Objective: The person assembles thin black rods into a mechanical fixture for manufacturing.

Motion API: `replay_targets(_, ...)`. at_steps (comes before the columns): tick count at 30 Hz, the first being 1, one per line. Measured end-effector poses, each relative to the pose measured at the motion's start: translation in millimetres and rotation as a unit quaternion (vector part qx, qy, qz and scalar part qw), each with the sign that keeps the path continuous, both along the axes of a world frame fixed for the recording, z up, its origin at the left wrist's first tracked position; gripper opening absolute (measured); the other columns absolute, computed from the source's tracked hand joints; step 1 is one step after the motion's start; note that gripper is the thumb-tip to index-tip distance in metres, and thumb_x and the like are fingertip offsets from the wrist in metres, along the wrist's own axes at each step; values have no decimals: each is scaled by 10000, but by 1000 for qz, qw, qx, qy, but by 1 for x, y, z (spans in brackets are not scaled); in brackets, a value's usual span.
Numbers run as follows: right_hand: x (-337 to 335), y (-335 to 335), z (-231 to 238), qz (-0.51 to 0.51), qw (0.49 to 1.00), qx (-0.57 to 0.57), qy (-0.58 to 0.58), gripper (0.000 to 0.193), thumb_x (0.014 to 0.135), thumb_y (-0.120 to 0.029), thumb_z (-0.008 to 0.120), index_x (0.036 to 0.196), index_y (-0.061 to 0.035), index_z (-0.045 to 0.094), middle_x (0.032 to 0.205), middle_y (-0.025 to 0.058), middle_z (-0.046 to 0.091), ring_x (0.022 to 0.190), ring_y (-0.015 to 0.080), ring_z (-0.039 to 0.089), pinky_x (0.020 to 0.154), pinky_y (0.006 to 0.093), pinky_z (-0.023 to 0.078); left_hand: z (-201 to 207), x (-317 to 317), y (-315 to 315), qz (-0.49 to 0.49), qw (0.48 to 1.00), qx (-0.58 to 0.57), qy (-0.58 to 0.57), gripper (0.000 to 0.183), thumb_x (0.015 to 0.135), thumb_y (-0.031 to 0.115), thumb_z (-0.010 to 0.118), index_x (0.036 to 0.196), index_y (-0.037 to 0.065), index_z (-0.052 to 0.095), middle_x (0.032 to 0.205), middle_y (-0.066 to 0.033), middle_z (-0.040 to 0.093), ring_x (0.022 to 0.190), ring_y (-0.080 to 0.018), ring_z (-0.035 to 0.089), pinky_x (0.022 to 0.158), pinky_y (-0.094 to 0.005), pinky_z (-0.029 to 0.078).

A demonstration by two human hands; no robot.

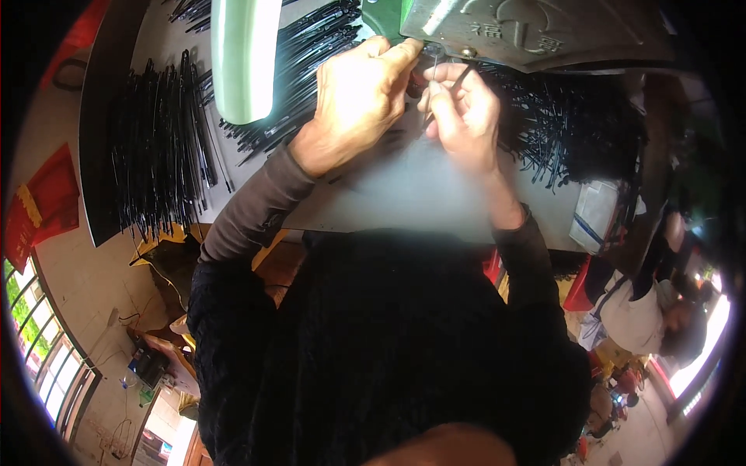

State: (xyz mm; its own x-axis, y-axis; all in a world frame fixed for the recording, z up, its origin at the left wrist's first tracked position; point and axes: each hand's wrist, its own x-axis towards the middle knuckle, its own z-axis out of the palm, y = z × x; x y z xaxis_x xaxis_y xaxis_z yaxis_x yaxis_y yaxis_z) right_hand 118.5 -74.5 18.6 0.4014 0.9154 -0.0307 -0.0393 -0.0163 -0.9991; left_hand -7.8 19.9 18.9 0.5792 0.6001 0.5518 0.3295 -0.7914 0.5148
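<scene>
Both hands meet at the lower edge of a green bench machine [382, 14] with a grey metal cover [536, 31]. My left hand [359, 89] has its fingers bunched and the index pointing at the machine's working spot; what its fingertips grip is hidden. Close beside it, my right hand [465, 109] is closed in a pinch on a thin dark rod [464, 76], which slants up toward the cover. To the left of my left hand lies a heap of long thin black rods [311, 58]. Another tangled heap of black rods [563, 116] sits right of my right hand.
A pale, glowing tube-shaped lamp [245, 62] hangs over the left part of the grey table [404, 194]. Farther left lies a bundle of black rods [159, 147]. At the right edge is a clear plastic box [594, 213]. Another person [641, 318] is off to the right.
</scene>
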Motion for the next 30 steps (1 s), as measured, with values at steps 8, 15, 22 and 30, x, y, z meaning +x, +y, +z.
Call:
replay_targets(8, 8, -2, -5, -3, 1000, -3, -20, 116, 911, 9, 537, 1027, 11, 541, 708, 52, 612, 492, 55, 535, 434, 204, 462, 3, 8, 0, -12, 998, -20, 56, 189, 800, 32, 670, 984, 69, 693, 756, -100, 650, 681, -267, 653, 602, -324, 513)
replay_targets(15, 8, 1, -10, 0, 1000, 7, -7, 118, 906, 14, 542, 1024, 6, 540, 720, 45, 608, 492, 49, 527, 428, 198, 447, -14, 10, 7, -23, 999, 37, -23, 172, 773, 76, 650, 944, 89, 644, 679, -84, 561, 604, -257, 598, 527, -353, 483)
replay_targets(22, 7, 0, -13, -12, 999, 17, -29, 124, 901, 27, 543, 1022, 2, 536, 716, 35, 600, 509, 39, 519, 441, 194, 444, -15, 11, 6, -27, 999, 33, -27, 195, 770, 71, 650, 964, 84, 644, 693, -86, 567, 599, -254, 599, 524, -352, 487)
replay_targets(30, 6, 0, -13, -12, 999, 14, -34, 144, 890, 43, 539, 1027, 1, 530, 711, 32, 595, 521, 41, 520, 451, 192, 444, -11, 8, 4, -26, 999, 34, -11, 259, 752, 57, 655, 1009, 77, 634, 692, -80, 554, 591, -246, 594, 523, -343, 493)
